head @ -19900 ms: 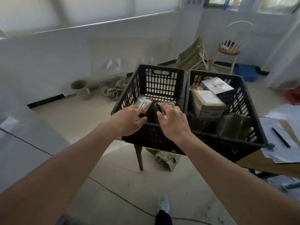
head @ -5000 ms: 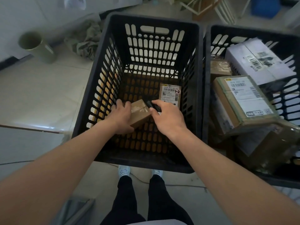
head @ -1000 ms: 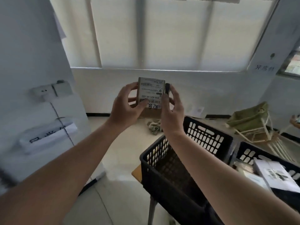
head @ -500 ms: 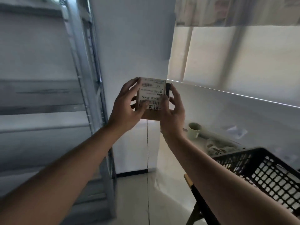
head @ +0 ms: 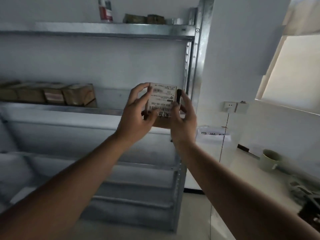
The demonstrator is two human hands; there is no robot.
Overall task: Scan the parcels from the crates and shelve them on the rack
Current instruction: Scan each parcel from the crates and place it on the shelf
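Now the grey metal rack (head: pixel 110 30) has swung into view behind the hands: left hand (head: pixel 136 115) and right hand (head: pixel 183 116) clamp the small white-labelled cardboard parcel (head: pixel 161 99) between them, black scanner (head: pixel 178 97) pinched alongside in the right. Shelving looks next.

A small brown cardboard parcel (head: pixel 161 104) carries a matt white paper label. Behind the grip stands a grey metal rack (head: pixel 110 30) with a dull galvanised sheen; to its left, brown cardboard boxes (head: pixel 57 94) shine with glossy tape.
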